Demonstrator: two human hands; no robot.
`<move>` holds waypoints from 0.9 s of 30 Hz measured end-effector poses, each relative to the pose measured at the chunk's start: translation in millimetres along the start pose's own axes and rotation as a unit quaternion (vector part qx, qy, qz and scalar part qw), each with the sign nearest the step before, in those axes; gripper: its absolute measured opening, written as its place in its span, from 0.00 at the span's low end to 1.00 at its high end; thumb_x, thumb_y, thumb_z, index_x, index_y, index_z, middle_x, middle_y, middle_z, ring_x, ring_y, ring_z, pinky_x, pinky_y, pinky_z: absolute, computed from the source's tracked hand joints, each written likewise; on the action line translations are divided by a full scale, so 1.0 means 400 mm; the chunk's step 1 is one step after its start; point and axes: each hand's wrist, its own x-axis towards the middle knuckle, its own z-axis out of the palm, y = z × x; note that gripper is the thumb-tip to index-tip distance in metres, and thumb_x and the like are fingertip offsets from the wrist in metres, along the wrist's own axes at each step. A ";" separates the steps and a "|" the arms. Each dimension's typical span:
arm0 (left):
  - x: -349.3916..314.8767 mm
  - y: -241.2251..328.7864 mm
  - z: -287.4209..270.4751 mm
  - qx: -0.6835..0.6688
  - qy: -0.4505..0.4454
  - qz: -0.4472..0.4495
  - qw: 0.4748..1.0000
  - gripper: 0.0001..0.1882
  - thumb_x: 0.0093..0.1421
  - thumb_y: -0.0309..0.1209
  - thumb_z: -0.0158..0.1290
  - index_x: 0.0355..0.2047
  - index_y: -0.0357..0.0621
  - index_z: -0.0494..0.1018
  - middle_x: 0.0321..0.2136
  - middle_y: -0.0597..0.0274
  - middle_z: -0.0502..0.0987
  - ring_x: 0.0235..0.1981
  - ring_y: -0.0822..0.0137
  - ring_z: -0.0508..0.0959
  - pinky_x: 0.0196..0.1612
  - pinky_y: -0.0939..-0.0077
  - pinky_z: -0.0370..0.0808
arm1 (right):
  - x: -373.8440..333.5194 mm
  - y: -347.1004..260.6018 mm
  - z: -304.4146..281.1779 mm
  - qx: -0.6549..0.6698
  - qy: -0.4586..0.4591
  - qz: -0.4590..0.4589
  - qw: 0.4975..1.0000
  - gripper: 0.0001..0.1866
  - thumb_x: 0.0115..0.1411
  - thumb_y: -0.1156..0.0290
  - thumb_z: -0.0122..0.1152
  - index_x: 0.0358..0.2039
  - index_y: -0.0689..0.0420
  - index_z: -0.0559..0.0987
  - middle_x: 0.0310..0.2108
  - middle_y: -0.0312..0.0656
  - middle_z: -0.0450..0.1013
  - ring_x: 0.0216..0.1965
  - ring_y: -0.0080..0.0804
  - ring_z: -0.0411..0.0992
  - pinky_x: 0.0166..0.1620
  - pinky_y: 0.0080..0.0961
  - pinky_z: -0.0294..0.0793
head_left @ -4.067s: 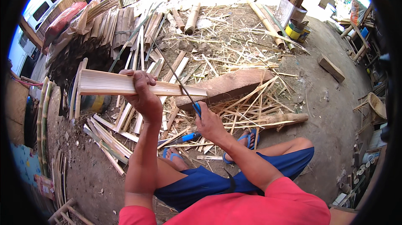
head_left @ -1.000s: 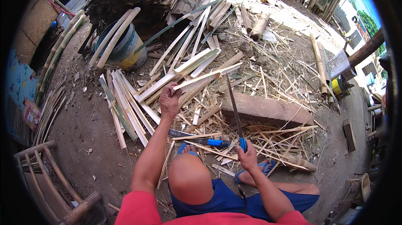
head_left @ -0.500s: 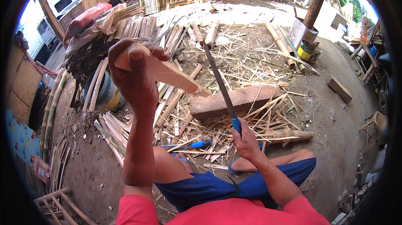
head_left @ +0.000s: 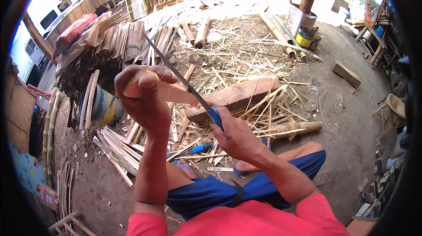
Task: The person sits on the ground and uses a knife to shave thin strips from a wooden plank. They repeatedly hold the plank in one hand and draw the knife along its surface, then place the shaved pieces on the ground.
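- Left hand (head_left: 143,97) raised in front of the chest, fingers and thumb clamped round one end of a pale, flat split-bamboo slat (head_left: 169,92), far end pointing right and slightly down.
- Right hand (head_left: 233,133) fisted tight on the blue handle of a long, thin-bladed knife (head_left: 182,78), blade slanting up and away to the left.
- Blade laid across the slat just past the left fingers, seemingly touching its top edge; depth of any cut impossible to judge from this angle.
- Slat held up in the air, well above the reddish-brown wooden chopping block (head_left: 239,95) lying on the ground straight ahead.
- Seated low, blue shorts (head_left: 246,190) over bent knees, blue sandals (head_left: 246,168) just showing among the shavings.
- Second blue-handled tool (head_left: 195,150) lying loose on the ground near the left knee, untouched.
- Progress, judged from the floor: a bundle of pale trimmed bamboo strips (head_left: 115,146) stacked at the left, thin splinters and shavings (head_left: 263,113) strewn thickly round the block — plenty already cut.
- Still left, by the look of it: this slat under the blade, more strips standing in the blue and yellow bucket (head_left: 100,106), round bamboo poles (head_left: 202,32) and dark stacked slats (head_left: 127,43) lying beyond.
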 end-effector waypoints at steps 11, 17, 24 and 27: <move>0.003 0.004 -0.011 0.030 0.032 -0.011 0.999 0.26 0.64 0.49 0.56 0.47 0.42 0.62 0.24 0.56 0.74 0.24 0.66 0.77 0.30 0.69 0.79 | 0.022 0.046 0.068 -0.013 0.023 -0.006 1.000 0.17 0.64 0.70 0.55 0.51 0.59 0.63 0.23 0.58 0.73 0.27 0.63 0.74 0.29 0.53 0.70; -0.004 0.000 -0.040 0.063 0.049 -0.010 0.997 0.27 0.64 0.52 0.55 0.47 0.42 0.61 0.24 0.56 0.73 0.24 0.65 0.77 0.28 0.69 0.78 | 0.016 0.115 0.103 -0.102 -0.019 0.113 0.988 0.16 0.64 0.68 0.55 0.49 0.58 0.63 0.27 0.58 0.75 0.29 0.64 0.75 0.32 0.55 0.73; -0.005 0.003 -0.049 0.040 0.058 -0.010 0.997 0.27 0.64 0.53 0.56 0.47 0.45 0.62 0.24 0.57 0.72 0.24 0.67 0.75 0.29 0.70 0.78 | 0.055 0.158 0.109 -0.122 -0.038 0.075 0.989 0.17 0.65 0.67 0.52 0.49 0.61 0.63 0.29 0.60 0.77 0.30 0.65 0.76 0.33 0.56 0.76; -0.004 0.002 -0.054 0.034 0.051 -0.009 0.998 0.27 0.63 0.53 0.57 0.47 0.46 0.62 0.25 0.58 0.71 0.25 0.68 0.75 0.30 0.69 0.79 | 0.075 0.185 0.125 -0.123 -0.076 0.180 0.973 0.15 0.65 0.66 0.54 0.46 0.58 0.63 0.26 0.61 0.76 0.30 0.66 0.75 0.33 0.57 0.73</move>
